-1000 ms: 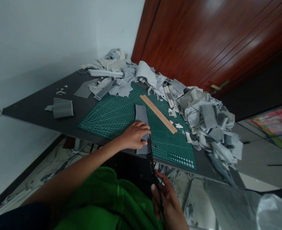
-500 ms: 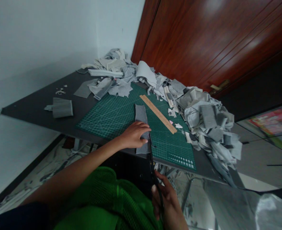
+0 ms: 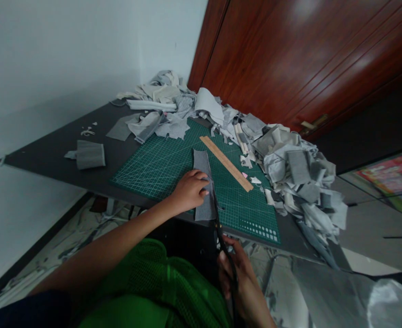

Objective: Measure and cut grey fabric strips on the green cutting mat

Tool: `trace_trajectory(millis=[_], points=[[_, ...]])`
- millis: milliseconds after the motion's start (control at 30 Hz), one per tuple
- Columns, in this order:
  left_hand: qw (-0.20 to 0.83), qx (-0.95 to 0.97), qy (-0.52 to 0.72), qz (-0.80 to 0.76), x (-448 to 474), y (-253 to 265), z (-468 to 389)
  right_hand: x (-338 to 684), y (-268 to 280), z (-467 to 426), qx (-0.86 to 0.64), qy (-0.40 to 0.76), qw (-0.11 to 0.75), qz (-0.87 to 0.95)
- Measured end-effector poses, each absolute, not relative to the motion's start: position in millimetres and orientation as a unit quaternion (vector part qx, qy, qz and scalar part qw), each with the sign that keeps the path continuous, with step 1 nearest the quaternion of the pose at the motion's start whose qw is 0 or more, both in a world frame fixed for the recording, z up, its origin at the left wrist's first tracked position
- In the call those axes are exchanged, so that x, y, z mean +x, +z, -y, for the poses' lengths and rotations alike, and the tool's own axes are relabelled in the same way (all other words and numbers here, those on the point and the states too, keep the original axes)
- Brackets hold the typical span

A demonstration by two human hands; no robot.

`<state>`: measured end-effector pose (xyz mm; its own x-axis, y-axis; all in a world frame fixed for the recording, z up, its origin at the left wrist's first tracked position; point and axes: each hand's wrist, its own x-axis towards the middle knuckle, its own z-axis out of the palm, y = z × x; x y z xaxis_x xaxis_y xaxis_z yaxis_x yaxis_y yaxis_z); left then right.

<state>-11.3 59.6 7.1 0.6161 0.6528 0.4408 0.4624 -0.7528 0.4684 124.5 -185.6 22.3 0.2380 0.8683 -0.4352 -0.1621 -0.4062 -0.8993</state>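
A grey fabric strip (image 3: pixel 202 165) lies lengthwise on the green cutting mat (image 3: pixel 160 164), its near end hanging over the table edge. My left hand (image 3: pixel 189 190) presses flat on the strip near that end. My right hand (image 3: pixel 241 284), below the table edge, grips black scissors (image 3: pixel 221 232) whose blades run along the strip's right edge beside my left fingers. A wooden ruler (image 3: pixel 226 162) lies on the mat just right of the strip.
Heaps of grey and white fabric scraps (image 3: pixel 296 177) cover the back and right of the dark table (image 3: pixel 50 152). A folded grey piece (image 3: pixel 89 155) sits at the left. A brown wooden door (image 3: pixel 306 59) stands behind. Scraps litter the floor.
My left hand has slid slightly back along the strip. The scissors and my right hand have edged forward along the strip's right side.
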Motion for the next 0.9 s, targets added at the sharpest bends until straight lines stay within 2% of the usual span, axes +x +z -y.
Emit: trace_trajectory(millis=[900], points=[[0.172, 0.880, 0.304, -0.321, -11.0, 7.7, -60.4, 119.5, 26.2, 183.2, -0.654, 0.525, 0.453, 0.301]])
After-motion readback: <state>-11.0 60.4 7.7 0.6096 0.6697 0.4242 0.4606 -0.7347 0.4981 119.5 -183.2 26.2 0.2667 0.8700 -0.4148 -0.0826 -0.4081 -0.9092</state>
